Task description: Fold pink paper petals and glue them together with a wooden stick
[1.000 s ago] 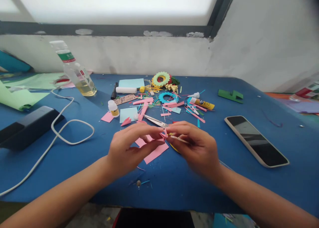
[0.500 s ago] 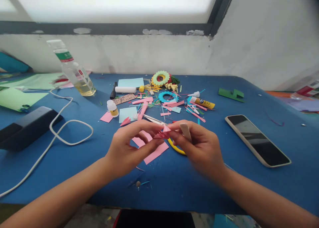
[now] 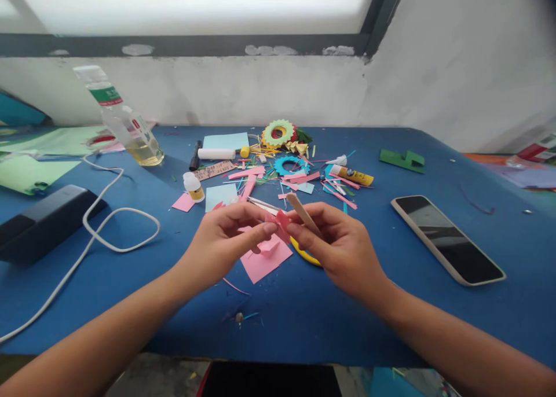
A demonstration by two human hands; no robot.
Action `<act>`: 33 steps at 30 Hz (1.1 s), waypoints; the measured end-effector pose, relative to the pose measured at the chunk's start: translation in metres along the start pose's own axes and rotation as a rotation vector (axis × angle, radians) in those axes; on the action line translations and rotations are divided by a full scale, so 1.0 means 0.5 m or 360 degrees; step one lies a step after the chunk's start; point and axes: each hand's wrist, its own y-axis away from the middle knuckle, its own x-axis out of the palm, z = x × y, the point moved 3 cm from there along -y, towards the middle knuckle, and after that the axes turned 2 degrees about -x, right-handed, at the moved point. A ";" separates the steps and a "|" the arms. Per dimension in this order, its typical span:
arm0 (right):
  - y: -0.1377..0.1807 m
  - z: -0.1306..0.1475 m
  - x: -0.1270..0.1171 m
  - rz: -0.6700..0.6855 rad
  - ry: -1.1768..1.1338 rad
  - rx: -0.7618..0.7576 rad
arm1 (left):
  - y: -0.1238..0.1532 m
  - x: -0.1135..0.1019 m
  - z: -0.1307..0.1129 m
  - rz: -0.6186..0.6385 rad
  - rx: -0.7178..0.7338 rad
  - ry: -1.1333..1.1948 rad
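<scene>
Between my two hands is a small piece of folded pink paper (image 3: 282, 221). My left hand (image 3: 228, 235) pinches its left side with thumb and fingers. The right side is pinched by my right hand (image 3: 341, 241), which also holds a flat wooden stick (image 3: 303, 212) slanting up to the left. Beneath my fingers a pink paper sheet (image 3: 263, 267) lies on the blue table, with a smaller pink piece on top. Scissors (image 3: 306, 254) with a yellow handle are partly hidden behind my hands, their blades pointing away to the left.
Paper strips, a glue tube (image 3: 356, 176), a small white bottle (image 3: 193, 187) and paper rings (image 3: 279, 133) lie beyond my hands. To the left are a glass bottle (image 3: 141, 145), a white cable (image 3: 93, 235) and a black device (image 3: 47, 223). A phone (image 3: 447, 238) lies right.
The pink paper has been turned between my fingers. The wooden stick has tipped to the left, and my right hand has rotated with it. The view has shifted slightly.
</scene>
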 end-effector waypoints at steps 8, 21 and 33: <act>0.001 0.000 0.004 0.0084 -0.0025 -0.0006 | 0.000 -0.001 0.007 0.0136 -0.0116 0.0209; -0.005 0.003 0.009 0.0216 -0.0205 0.0129 | -0.002 0.000 0.009 0.0147 -0.0162 0.0398; -0.009 -0.012 0.003 0.0146 -0.0326 0.0123 | -0.004 -0.005 0.005 0.0082 -0.0030 0.0543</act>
